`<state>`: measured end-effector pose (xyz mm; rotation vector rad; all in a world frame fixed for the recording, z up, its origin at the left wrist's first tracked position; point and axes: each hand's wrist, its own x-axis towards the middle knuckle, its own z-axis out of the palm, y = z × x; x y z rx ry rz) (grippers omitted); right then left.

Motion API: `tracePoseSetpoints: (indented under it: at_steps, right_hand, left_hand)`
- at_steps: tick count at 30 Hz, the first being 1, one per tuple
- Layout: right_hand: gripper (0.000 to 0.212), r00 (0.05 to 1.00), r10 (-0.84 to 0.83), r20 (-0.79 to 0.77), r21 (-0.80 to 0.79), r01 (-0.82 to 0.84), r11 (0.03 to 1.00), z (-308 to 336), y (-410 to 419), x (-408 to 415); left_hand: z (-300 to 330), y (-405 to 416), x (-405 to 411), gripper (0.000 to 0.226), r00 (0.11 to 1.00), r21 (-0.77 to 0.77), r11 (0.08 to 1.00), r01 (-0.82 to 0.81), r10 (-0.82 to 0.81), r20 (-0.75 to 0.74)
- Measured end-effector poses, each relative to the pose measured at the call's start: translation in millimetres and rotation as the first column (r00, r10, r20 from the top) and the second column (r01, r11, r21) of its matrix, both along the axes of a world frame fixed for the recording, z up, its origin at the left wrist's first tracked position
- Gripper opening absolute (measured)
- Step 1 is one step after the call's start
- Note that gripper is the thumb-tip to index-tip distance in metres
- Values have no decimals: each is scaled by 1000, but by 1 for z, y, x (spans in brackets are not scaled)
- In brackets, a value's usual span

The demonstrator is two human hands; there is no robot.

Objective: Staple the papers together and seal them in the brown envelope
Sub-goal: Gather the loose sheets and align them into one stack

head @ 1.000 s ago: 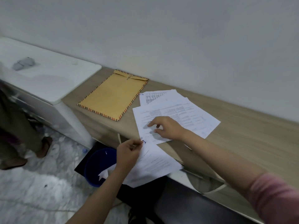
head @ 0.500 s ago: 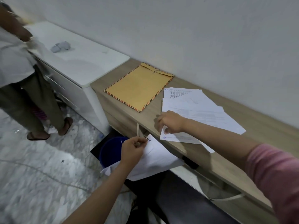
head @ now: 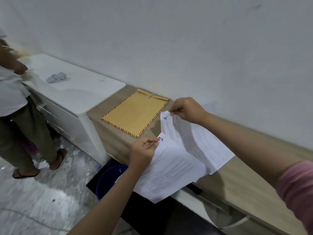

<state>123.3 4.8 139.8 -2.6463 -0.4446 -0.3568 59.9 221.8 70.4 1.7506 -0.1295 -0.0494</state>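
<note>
left hand [head: 144,152] pinches the top corner of a white printed sheet marked w/ a blue "1" [head: 171,168], thumb & fingers clamped on that corner; the sheet hangs off the front edge of the light wood-grain counter [head: 264,168], out over the floor. right hand [head: 185,109] pinches the top corner of a second bunch of white printed sheets, top one marked w/ a blue "4" [head: 199,141], fingers curled tight on it; corner lifted, lower part draped on the counter. so 2 paper groups, 1 per hand, overlapping in the middle; exact sheet count in the right bunch can't tell.

1 flat brown paper envelope w/ striped red-and-blue border [head: 135,112] lies on the counter by the wall, left of the papers, flap end toward the wall, apart from both hands.

left of the counter: 1 white cabinet [head: 81,92] w/ 1 small grey object [head: 56,77] on top, too blurred to id. 1 blue round bin [head: 108,180] on the floor below the counter edge. 1 other person [head: 15,102] stands far left, in sandals.
</note>
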Motion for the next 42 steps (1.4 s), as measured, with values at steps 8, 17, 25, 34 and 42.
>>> tracePoseSetpoints:
  at_steps: [8,17,25,34,42]
  right_hand:
    - [8,965,-246,90,327,205,923,89,-27,-36]
    - [8,867,-485,114,546,354,760,121,-52,-74]
    - [15,889,-452,74,700,276,658,98,-48,-112]
    - [22,840,-530,121,679,319,661,90,-44,-129]
    - [19,814,-569,118,719,325,615,81,-46,-134]
  left_hand:
    - [91,-45,25,8,984,-254,961,113,-74,160]
    - [127,-95,41,18,897,-207,946,249,-145,417]
    - [123,-126,35,25,888,-296,903,311,-165,429]
    - [117,-139,33,27,798,-236,909,343,-150,584]
    - [112,-146,39,18,712,-171,915,365,-156,685]
